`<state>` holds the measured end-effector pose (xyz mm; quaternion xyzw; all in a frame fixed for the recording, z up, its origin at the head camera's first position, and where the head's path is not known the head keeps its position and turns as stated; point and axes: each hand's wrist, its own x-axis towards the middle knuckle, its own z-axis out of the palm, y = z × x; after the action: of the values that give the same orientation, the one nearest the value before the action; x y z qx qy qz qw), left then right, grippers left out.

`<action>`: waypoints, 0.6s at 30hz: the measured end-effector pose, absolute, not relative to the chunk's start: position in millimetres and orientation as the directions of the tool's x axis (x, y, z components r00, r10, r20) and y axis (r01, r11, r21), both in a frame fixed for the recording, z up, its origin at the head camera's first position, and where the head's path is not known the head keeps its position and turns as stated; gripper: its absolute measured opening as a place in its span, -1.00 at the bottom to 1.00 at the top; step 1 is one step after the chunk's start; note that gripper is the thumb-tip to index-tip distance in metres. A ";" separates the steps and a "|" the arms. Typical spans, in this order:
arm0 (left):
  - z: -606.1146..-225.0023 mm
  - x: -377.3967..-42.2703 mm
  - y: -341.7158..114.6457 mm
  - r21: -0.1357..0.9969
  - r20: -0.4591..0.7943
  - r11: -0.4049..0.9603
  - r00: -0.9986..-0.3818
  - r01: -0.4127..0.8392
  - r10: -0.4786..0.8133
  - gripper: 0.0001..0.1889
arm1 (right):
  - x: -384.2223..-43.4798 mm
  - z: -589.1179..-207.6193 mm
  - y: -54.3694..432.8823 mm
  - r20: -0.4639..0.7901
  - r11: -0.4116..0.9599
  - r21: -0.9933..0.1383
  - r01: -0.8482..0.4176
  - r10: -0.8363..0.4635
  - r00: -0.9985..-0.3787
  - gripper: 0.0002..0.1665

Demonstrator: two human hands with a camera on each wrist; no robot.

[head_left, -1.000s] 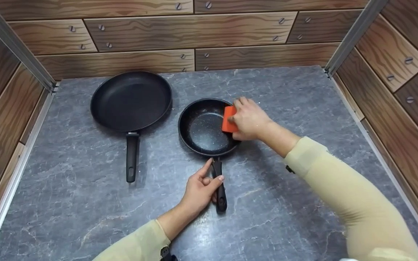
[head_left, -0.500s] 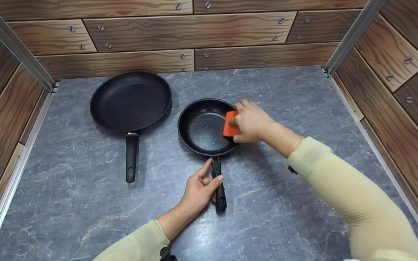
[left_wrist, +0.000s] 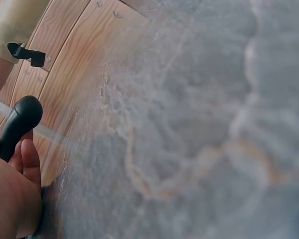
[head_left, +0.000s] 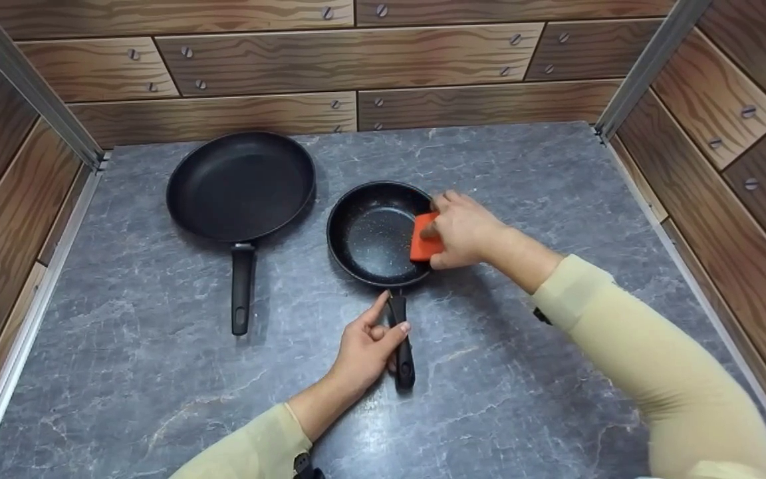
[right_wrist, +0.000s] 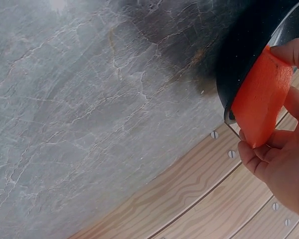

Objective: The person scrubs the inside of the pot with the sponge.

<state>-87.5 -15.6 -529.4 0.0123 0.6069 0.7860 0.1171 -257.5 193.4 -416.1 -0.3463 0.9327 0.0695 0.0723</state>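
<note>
A grey marbled counter (head_left: 124, 319) fills most of the head view, with plank-patterned walls (head_left: 350, 60) along the top and both sides. At upper left of the frame lies a large black frying pan (head_left: 243, 183). Near the centre sits a smaller, white-speckled black pan (head_left: 373, 239); below it, the left hand (head_left: 364, 349) has its grip curled round the handle (head_left: 405, 372). The right hand (head_left: 468, 231), right of centre, pinches an orange sponge (head_left: 419, 247) against that pan's inner right wall.
</note>
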 end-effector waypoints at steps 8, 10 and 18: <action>-530.0 -87.2 -16.8 0.959 -0.127 -0.226 -0.971 -0.172 0.202 -0.18 | -254.1 -416.9 191.7 -0.171 0.731 0.023 -0.682 -0.669 -0.723 -0.43; -530.0 -87.1 -17.0 0.959 -0.128 -0.224 -0.971 -0.173 0.203 -0.19 | -252.3 -417.1 191.2 -0.163 0.726 0.005 -0.687 -0.677 -0.717 -0.43; -531.5 -87.8 -16.4 0.964 -0.108 -0.217 -0.974 -0.152 0.202 -0.18 | -248.6 -418.4 189.5 -0.163 0.733 -0.034 -0.679 -0.674 -0.720 -0.44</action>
<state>-87.8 -16.4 -531.5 0.0202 0.6153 0.7799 0.1133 -248.6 189.5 -418.4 -0.3648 0.9273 0.0139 0.0824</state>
